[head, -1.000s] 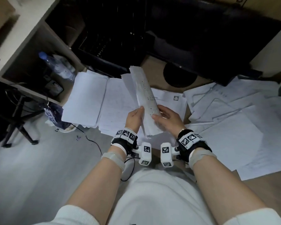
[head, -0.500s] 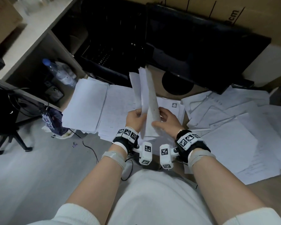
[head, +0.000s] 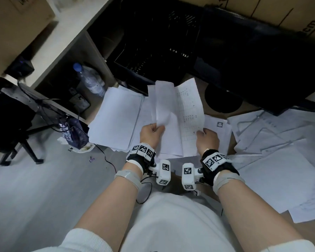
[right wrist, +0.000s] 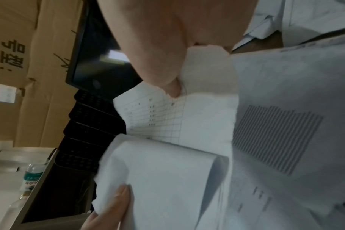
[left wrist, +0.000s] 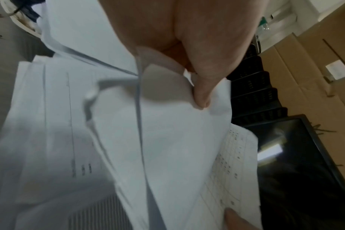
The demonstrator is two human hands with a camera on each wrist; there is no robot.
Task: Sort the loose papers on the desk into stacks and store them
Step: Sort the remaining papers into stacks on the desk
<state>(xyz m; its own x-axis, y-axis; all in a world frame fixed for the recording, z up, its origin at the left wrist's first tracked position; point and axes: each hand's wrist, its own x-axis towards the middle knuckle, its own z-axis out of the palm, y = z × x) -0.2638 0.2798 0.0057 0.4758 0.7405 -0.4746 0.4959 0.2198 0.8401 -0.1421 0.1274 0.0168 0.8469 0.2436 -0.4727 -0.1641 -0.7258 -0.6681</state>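
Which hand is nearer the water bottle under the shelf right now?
Left. The left hand grips held papers on the side toward the water bottle; the right hand is across them, farther away.

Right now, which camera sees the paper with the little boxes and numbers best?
The right wrist view: the gridded sheet fills its middle, with ruled lines clear under the right hand's thumb. The head view shows the whole sheet but small. The left wrist view catches only its edge.

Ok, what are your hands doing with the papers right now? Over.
Left hand pinches plain sheets. Right hand pinches table sheet. Loose papers cover the desk. Nothing blocking.
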